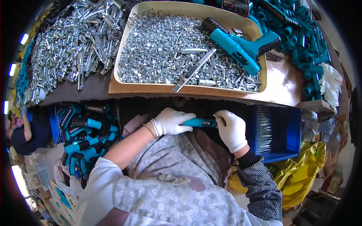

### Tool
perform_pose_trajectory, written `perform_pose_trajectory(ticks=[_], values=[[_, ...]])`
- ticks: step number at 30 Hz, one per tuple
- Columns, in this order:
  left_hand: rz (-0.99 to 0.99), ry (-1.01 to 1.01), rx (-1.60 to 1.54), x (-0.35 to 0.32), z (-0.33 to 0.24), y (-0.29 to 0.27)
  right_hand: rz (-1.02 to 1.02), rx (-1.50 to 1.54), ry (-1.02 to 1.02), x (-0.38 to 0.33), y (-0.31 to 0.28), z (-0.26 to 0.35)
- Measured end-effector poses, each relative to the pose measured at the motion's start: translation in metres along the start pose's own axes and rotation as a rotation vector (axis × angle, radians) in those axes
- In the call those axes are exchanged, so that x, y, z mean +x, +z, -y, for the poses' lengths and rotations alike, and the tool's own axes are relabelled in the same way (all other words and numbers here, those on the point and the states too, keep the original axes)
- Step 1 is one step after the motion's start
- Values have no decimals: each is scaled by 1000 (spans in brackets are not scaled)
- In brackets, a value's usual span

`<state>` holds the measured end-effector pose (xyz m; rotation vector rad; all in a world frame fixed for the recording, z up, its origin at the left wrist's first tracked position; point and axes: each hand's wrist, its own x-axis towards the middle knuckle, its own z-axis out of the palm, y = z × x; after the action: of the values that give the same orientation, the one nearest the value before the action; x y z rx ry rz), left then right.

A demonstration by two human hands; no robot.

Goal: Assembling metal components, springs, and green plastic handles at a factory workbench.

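Observation:
My left hand, in a white glove, is closed around a teal tube-shaped tool body above my lap. A slot with metal inside shows along the body's side. At its right end, my white-gloved right hand pinches a thin metal piece, only its tip showing between the fingers. Whether that piece touches the tool body I cannot tell. Just beyond my hands, a cream tray of small metal parts stands on the bench. A teal-and-black pistol-shaped tool and slim metal rods lie across those parts.
Metal parts are heaped at the far left, teal tubular housings at the far right. Below the bench edge, teal-and-black tools pile up on the left. A blue bin with thin metal rods and a yellow bag are at right.

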<state>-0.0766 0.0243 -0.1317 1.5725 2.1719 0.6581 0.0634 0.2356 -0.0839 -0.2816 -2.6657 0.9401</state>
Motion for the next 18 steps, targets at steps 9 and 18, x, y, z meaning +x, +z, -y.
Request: perform_pose_trajectory(ticks=[9,18], values=[[37,14,58,3,-10,-21,67,187,103,-2,-8,-1],[126,-36,76,-3,-18,-25,-310,-104,-574,44,-87,76]])
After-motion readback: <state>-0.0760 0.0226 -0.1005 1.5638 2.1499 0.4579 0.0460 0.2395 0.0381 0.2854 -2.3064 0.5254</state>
